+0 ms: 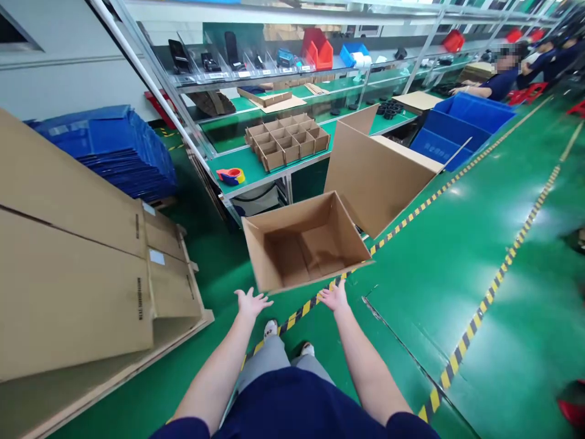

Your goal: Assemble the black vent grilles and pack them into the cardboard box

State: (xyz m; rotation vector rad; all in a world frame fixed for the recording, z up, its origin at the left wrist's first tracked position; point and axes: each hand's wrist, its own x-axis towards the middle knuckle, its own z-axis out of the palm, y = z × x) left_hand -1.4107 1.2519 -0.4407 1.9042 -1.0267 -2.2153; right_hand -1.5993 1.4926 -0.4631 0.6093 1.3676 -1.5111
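And there's the open carton (308, 244), likely light, stiff, best gripped by opposite walls, left hand (250, 303) and right hand (334, 296) just nearside of it, fingers spread wide!

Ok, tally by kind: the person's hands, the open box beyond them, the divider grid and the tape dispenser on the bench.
Left hand and right hand: 2
Open box: 1
Divider grid: 1
Tape dispenser: 1
Total: 5

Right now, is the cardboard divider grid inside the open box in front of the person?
No, the divider grid sits on the green table, behind the open box.
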